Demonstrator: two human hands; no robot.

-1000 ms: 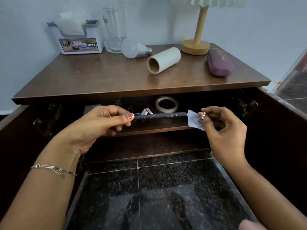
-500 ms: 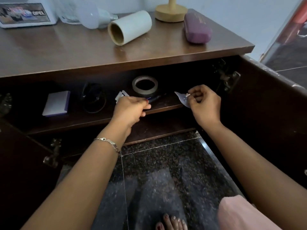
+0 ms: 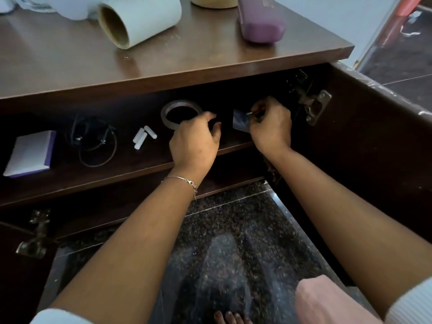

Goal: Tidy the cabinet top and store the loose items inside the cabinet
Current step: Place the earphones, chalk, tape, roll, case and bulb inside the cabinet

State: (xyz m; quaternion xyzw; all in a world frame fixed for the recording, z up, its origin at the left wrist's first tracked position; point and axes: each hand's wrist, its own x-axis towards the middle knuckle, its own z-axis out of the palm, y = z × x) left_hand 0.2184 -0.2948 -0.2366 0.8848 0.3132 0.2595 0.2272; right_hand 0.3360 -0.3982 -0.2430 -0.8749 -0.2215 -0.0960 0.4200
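The cabinet top (image 3: 210, 54) carries a paper roll (image 3: 140, 17) and a purple case (image 3: 260, 24) at its far side. Over the shelf (image 3: 93, 176) below, the left hand (image 3: 195, 143) curls its fingers beside the tape ring (image 3: 181, 111); what they hold cannot be told. Right of it, the right hand (image 3: 271, 128) pinches a small clear packet (image 3: 240, 121).

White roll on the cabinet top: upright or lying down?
Lying on its side: the white roll rests lengthwise on the cabinet top, hollow core facing the camera.

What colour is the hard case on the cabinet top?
The hard case is purple; head view.
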